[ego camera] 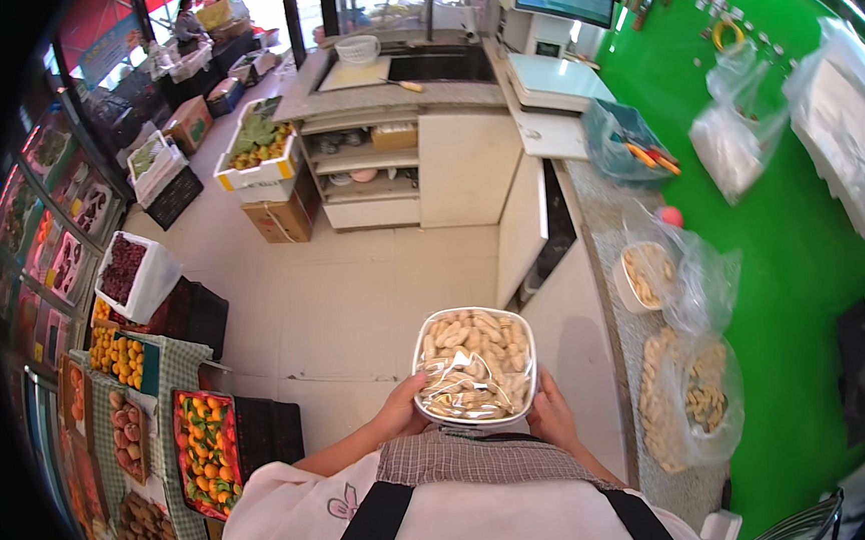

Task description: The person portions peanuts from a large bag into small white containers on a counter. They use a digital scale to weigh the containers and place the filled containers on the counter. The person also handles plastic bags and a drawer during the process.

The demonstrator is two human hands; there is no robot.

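Note:
A white plastic tray of unshelled peanuts [474, 365], covered with shiny clear film, is held in front of my chest. My left hand [406, 405] grips its left side and my right hand [551, 408] its right side; the far fingers are hidden beneath and behind it. On the stone counter to the right stands another white container of peanuts [647, 276], partly under a clear plastic bag [700, 281]. Nearer to me on that counter lies a large clear bag of peanuts [664, 404], with a second opened bag [705, 401] beside it.
A counter with a black sink [441, 65] stands ahead, and a scale [558, 77] at its right. A cabinet door [524, 233] stands ajar. Crates of orange fruit [206, 451] and a white foam box of grapes [151, 275] line the left. A person [189, 23] is far off, upper left.

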